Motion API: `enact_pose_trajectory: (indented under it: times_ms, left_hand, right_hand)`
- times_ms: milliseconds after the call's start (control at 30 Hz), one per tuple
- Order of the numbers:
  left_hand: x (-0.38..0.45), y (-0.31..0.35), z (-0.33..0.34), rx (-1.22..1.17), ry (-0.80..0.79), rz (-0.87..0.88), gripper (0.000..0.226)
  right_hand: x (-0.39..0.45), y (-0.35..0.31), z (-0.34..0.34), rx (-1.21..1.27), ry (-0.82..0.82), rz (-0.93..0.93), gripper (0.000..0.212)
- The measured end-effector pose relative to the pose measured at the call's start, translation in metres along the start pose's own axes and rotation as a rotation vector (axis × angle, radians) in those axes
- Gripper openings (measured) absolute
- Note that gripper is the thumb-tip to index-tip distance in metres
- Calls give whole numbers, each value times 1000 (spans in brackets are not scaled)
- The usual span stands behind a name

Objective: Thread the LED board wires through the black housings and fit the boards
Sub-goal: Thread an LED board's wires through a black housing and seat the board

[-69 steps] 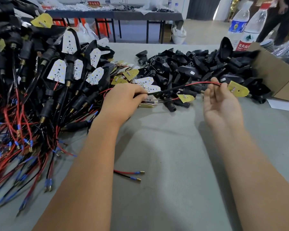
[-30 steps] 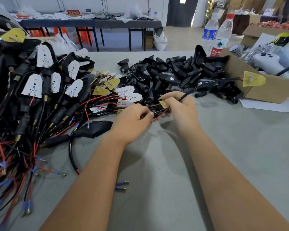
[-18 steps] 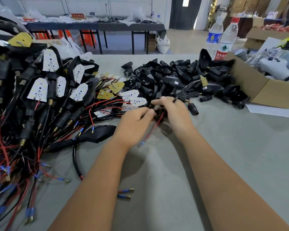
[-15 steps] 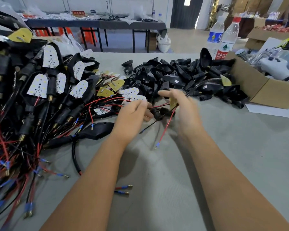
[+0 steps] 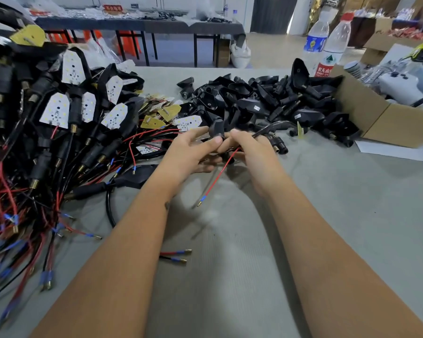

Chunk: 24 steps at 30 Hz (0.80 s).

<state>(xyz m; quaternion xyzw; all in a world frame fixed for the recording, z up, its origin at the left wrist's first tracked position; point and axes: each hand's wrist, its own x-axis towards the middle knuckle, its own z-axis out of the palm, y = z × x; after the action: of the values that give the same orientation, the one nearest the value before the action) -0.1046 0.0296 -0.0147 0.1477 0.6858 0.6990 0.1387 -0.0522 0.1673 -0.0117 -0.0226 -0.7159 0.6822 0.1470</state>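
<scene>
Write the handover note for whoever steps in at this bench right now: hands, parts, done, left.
Left hand: holds a black housing between thumb and fingers.
Right hand: pinches the wires of one LED board; its red wire hangs down from between the hands, and the board trails on its lead to the right.
Done: finished units piled at left.
Stock: empty housings heaped at centre and right, loose boards between the piles.
Left: pull these wires fully through, seat the board, then work through the heap.

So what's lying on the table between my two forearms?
In the head view, a short red and black wire pair lies on bare grey table there; nothing else.
</scene>
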Motion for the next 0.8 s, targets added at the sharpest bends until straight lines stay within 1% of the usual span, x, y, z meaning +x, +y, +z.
enact_pose_trajectory:
  times_ms: [67,133,167,267,367,433,567,633,700,800]
  left_hand:
    - [0,-1,-2,-2,-19,-2,40]
    - [0,-1,-4,-22,-40,-7,25]
    - [0,0,-4,-36,-40,-17,21]
    - [0,-1,-4,-50,-26,-44,21]
    - [1,-3,-2,1,-31,-13,19]
    - [3,-5,-2,33,-16,14,17]
    - [5,-6,-3,-42,19,-18,23]
    - [6,-7,-4,-35,25,-23,22]
    - [7,-9,-2,12,22,-6,21]
    - [7,-12,2,131,26,27,19]
  right_hand:
    - [2,1,0,7,5,1,45]
    - [3,0,0,72,7,26,46]
    - [3,0,1,88,7,26,46]
    - [2,0,2,35,16,9,45]
    - [3,2,0,-63,27,-14,47]
    - [4,3,-1,-82,60,-51,47]
    - [8,4,-8,-14,275,-35,49]
    - [10,5,-12,41,342,-19,48]
    - [10,4,-14,124,364,-4,43]
    - [10,3,-13,250,309,4,28]
